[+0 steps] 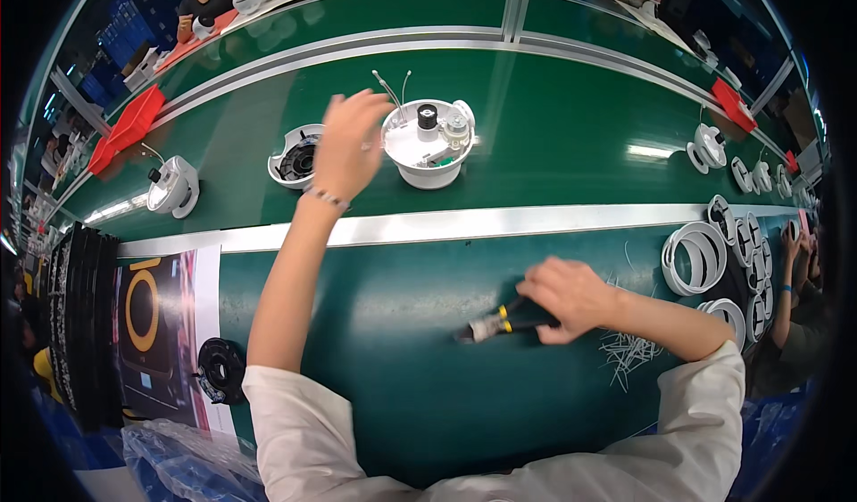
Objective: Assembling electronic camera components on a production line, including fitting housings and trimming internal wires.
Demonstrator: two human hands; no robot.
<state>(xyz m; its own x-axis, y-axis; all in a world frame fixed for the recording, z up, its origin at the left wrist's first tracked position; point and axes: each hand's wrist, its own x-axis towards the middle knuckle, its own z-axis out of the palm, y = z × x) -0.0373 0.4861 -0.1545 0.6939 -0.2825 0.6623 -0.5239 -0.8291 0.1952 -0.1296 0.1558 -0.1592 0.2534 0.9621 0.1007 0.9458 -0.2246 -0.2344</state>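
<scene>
My left hand (pixel 351 145) reaches over the far strip of the green table, its fingers stretched out and slightly blurred. It is next to a white round camera housing (pixel 428 176) with a black lens (pixel 428 116) and thin wires (pixel 389 91) standing up from it. I cannot tell whether the fingertips touch the housing. Partly behind my left wrist lies a white shell with a black inside (pixel 295 163). My right hand (pixel 571 297) is wrapped round the black-and-yellow handles of a pair of cutting pliers (pixel 486 326), whose jaws point left above the near worktop.
Cut white cable ties (pixel 632 355) lie right of my right hand, near stacked white rings (pixel 694 259). Another camera unit (pixel 174 187) stands far left. A black round part (pixel 220 370) lies near left. Red trays (pixel 136 116) line the far edge. Other people sit beyond and at right.
</scene>
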